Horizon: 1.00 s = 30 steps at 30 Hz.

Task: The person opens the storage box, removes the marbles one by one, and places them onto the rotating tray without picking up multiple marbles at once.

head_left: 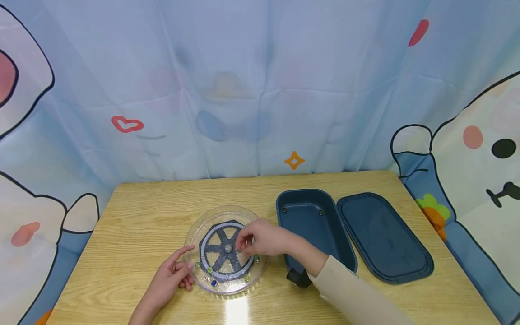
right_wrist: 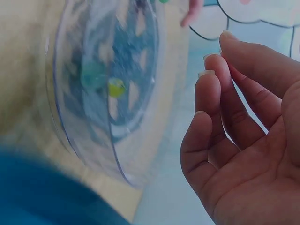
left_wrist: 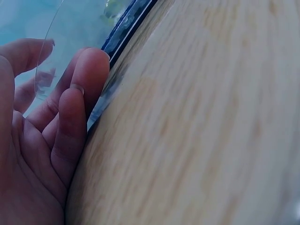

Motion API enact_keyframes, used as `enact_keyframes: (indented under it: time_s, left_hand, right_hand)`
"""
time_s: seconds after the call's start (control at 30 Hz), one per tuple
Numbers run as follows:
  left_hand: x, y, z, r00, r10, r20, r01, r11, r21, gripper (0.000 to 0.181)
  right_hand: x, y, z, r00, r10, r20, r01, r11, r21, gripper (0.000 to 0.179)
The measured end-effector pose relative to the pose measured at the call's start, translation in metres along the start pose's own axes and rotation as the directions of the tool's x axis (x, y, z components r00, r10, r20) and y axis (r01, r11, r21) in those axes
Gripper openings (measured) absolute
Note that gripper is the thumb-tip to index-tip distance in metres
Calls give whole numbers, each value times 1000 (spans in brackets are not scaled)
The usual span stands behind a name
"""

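Observation:
A clear round dish (head_left: 191, 225) with a dark spoked wheel shape (head_left: 221, 261) at its base rests on the wooden table. Several marbles lie inside, among them a blue marble (head_left: 214, 283) and a yellow-green marble (right_wrist: 116, 87). The left hand (head_left: 168, 275) holds the dish's near left rim; its index finger reaches over the edge while other fingers curl against the outer side. Above the right part of the dish hovers the right hand (head_left: 262, 238), its fingers loosely bent downward. In the right wrist view its thumb and fingertips come close together, and nothing shows between them.
A dark blue rectangular box (head_left: 313, 232) stands right of the dish, with two small brown marbles (head_left: 321, 212) at its far end. Its matching lid (head_left: 386, 239) lies flat beside it. The right forearm crosses the box's near end. A printed curtain (head_left: 243, 90) hangs behind the table.

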<state>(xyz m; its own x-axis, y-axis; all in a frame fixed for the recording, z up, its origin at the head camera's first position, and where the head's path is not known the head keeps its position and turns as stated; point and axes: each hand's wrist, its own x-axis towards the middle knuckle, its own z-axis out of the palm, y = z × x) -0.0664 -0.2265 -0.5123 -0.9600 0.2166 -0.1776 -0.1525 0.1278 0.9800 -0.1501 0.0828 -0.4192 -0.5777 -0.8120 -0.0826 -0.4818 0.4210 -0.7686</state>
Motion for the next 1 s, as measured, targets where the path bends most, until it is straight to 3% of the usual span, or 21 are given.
enact_keyframes:
  time_s: [0.27,0.47,0.83,1.0]
  left_hand:
    - [0,0,0,1000,-19,-17,19,1000,-1,53]
    - [1,-1,0,1000,-27,-14,27,1000,-5,54]
    - [0,0,1,999,-29,-20,30,1000,7,53]
    - [0,1,1,999,-33,-22,33,999,2,53]
  right_hand:
    - [-10,1,-28,993,19,-116,-18,1000,12,10]
    - [-22,8,-50,976,40,-216,-41,999,1,9]
    - [-45,45,-72,914,203,-352,-179,979,99,15]
    - [-52,65,-76,872,268,-410,-227,963,146,19]
